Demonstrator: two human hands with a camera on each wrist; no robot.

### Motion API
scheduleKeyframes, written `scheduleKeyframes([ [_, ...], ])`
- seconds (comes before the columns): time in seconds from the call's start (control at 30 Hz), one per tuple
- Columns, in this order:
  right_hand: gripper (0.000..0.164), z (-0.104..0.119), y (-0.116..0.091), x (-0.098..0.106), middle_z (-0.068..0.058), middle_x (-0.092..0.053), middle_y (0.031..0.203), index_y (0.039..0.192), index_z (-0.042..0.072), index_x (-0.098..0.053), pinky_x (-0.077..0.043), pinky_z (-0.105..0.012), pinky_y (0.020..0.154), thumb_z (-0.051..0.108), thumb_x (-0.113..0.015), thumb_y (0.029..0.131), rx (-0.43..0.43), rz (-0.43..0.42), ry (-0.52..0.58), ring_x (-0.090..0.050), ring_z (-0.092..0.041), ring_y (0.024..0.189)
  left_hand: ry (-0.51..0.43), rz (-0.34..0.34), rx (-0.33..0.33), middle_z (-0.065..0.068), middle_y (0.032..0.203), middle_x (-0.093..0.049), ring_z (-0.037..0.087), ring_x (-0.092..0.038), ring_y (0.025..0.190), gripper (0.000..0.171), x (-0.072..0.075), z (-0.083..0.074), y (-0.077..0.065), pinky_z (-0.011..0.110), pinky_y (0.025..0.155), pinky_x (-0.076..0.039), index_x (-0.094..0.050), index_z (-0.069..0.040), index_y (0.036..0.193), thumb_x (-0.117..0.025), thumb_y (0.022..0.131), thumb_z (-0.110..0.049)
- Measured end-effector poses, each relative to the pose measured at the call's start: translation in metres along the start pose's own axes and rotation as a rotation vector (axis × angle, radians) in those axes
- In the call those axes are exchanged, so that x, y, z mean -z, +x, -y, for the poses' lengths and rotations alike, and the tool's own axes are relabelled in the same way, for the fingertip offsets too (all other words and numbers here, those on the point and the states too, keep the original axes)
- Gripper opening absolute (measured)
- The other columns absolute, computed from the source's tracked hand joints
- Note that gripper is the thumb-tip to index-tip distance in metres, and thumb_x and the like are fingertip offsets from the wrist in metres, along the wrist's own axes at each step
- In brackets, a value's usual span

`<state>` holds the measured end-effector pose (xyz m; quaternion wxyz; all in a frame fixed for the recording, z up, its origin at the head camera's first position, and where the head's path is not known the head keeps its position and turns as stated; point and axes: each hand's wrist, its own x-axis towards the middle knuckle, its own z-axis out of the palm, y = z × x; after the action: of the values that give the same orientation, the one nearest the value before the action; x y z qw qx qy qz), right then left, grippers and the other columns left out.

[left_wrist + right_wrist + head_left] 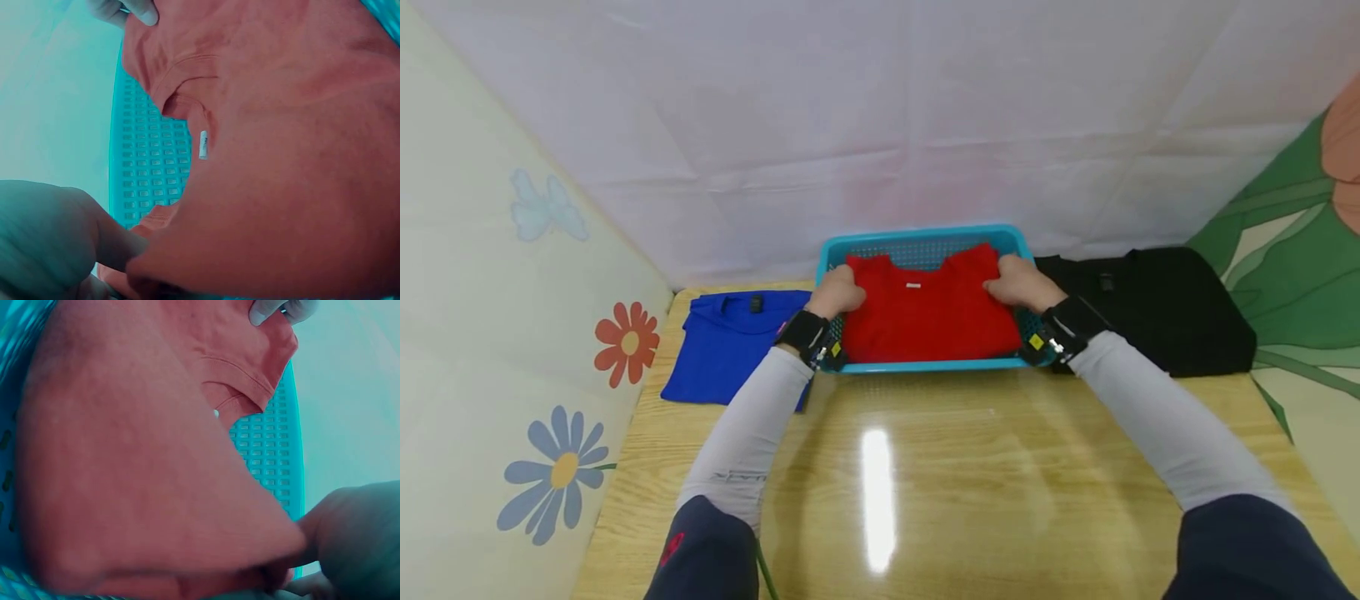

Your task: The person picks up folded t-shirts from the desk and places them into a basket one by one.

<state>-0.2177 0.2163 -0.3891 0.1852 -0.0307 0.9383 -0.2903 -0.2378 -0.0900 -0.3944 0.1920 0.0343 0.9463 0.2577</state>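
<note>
A folded red T-shirt [931, 315] with a small white neck label lies within a blue plastic basket [925, 365], its neckline toward the back wall. My left hand [837, 292] pinches the shirt's left shoulder edge, thumb on top and the other fingers tucked underneath. On the opposite shoulder my right hand [1024, 283] grips in the same way. Both wrist views show the red cloth [281, 175] spread between the two hands, with the perforated basket wall [269, 450] visible past the neckline. The fingers beneath the cloth are largely hidden.
To the left of the basket a folded blue T-shirt [722, 342] lies on the wooden table [962, 467]. A folded black garment [1172, 317] lies to the right. A white sheet [910, 125] hangs behind, and flower-painted panels [542, 333] flank the table.
</note>
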Motion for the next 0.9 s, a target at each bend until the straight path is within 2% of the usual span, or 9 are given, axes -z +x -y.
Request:
scheduleKeyframes([
  [0.23,0.02,0.0,0.001,0.002,-0.008,-0.046,0.072,0.088,0.0,-0.048,-0.042,-0.03,0.058,0.015,-0.044,0.101,0.013,0.055,-0.124,-0.048,-0.02,0.06,0.011,0.0,0.018,0.005,0.074,-0.036,0.019,-0.036,0.062,0.022,-0.001,0.0,0.0,0.027,0.054,-0.031,-0.038,-0.011,0.075,-0.051,0.091,-0.006],
  [0.47,0.017,0.0,0.001,0.004,-0.016,-0.059,0.08,0.094,-0.004,-0.051,-0.053,-0.033,0.061,0.011,-0.045,0.099,-0.003,0.095,-0.145,-0.066,-0.022,0.061,0.053,-0.011,0.027,0.005,0.082,-0.039,0.02,-0.04,0.069,0.015,-0.004,-0.001,-0.003,0.027,0.058,-0.035,-0.04,-0.01,0.08,-0.05,0.091,-0.006],
  [0.6,0.017,0.002,0.001,0.004,-0.019,-0.061,0.085,0.096,-0.005,-0.052,-0.055,-0.032,0.06,0.009,-0.045,0.097,-0.025,0.107,-0.158,-0.068,-0.021,0.059,0.081,-0.014,0.031,0.009,0.092,-0.048,0.022,-0.046,0.077,0.004,-0.006,-0.003,-0.006,0.029,0.064,-0.04,-0.051,-0.004,0.092,-0.051,0.092,-0.008],
  [0.67,0.016,0.003,0.0,0.005,-0.018,-0.061,0.083,0.095,-0.005,-0.054,-0.055,-0.032,0.059,0.009,-0.045,0.097,-0.032,0.122,-0.162,-0.068,-0.021,0.059,0.108,-0.01,0.033,0.012,0.101,-0.051,0.024,-0.049,0.083,0.015,-0.007,-0.005,-0.006,0.03,0.069,-0.043,-0.055,0.001,0.103,-0.052,0.092,-0.009],
  [0.77,0.016,0.004,0.001,0.006,-0.015,-0.061,0.077,0.088,-0.002,-0.054,-0.052,-0.031,0.057,0.007,-0.044,0.097,-0.049,0.145,-0.18,-0.067,-0.023,0.061,0.14,0.003,0.044,0.019,0.117,-0.051,0.028,-0.051,0.095,0.035,-0.008,-0.01,-0.006,0.033,0.078,-0.047,-0.048,0.01,0.122,-0.053,0.094,-0.011],
  [0.83,0.018,0.006,0.003,0.006,-0.013,-0.058,0.073,0.081,0.001,-0.054,-0.051,-0.03,0.055,0.005,-0.045,0.096,-0.058,0.146,-0.195,-0.065,-0.022,0.059,0.144,0.018,0.068,0.025,0.134,-0.045,0.03,-0.051,0.106,0.055,-0.008,-0.012,-0.005,0.035,0.087,-0.049,-0.032,0.014,0.139,-0.053,0.095,-0.013],
  [0.9,0.021,0.007,0.006,0.003,-0.008,-0.053,0.068,0.074,0.006,-0.052,-0.048,-0.028,0.053,0.005,-0.045,0.095,-0.07,0.138,-0.231,-0.059,-0.02,0.056,0.125,0.036,0.107,0.028,0.145,-0.038,0.032,-0.051,0.115,0.072,-0.009,-0.014,-0.005,0.037,0.094,-0.05,-0.012,0.014,0.148,-0.052,0.096,-0.014],
])
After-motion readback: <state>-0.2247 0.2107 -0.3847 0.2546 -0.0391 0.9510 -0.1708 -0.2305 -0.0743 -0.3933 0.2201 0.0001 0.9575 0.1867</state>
